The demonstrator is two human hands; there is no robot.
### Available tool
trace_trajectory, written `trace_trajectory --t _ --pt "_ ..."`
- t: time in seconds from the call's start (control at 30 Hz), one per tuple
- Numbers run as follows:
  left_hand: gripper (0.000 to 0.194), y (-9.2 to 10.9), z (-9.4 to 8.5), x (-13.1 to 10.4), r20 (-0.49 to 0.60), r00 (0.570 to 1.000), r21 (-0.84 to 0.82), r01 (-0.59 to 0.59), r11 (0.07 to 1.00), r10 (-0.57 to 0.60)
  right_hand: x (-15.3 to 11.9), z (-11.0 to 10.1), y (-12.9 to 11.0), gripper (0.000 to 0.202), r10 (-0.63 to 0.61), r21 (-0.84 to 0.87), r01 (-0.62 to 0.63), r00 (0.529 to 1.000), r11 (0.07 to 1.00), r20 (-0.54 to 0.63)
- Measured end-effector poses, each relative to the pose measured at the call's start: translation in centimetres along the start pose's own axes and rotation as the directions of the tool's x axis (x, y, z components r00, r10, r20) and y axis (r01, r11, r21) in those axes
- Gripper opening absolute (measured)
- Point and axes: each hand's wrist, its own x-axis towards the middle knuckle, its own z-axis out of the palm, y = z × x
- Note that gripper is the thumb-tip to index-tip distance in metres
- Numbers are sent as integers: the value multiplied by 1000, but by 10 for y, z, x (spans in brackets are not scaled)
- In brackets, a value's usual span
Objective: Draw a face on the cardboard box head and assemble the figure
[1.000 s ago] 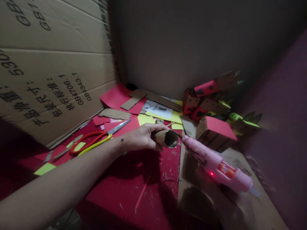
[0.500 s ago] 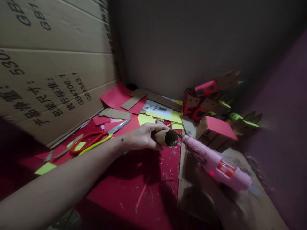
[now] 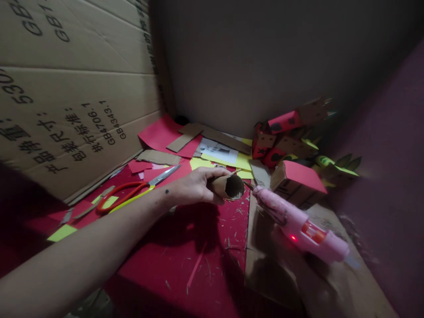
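Observation:
My left hand (image 3: 195,187) is closed around a brown cardboard tube (image 3: 222,186), its open end turned toward the right. A pink hot glue gun (image 3: 286,216) with a lit red light is gripped in my right hand (image 3: 291,256), whose fingers are partly in shadow beneath it. The dark nozzle lies close to the tube's rim; whether they touch I cannot tell. Left of my left hand, scissors (image 3: 139,192) with red and yellow handles lie with their blades together on the red surface (image 3: 159,265).
A big printed cardboard sheet (image 3: 82,88) stands at the left. Coloured paper (image 3: 168,134) and cardboard strips (image 3: 227,139) lie toward the back. Decorated tubes (image 3: 285,121) and a red-topped cardboard box (image 3: 300,181) stand at the right. Glue strings litter the red surface.
The tube in my left hand has turned slightly and shifted a little left and up. The glue gun's nozzle is now slightly farther from its rim.

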Motion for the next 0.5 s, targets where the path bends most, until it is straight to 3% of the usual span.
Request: trace_trajectory --t 0.2,0.5 --pt "46 -2 0 0 10 1000 17 -8 1000 8 -5 -4 -11 41 60 25 -59 998 998 -6" --pt "47 -2 0 0 -3 1000 12 -16 1000 16 -1 3 3 33 -15 78 17 1000 997 -25"
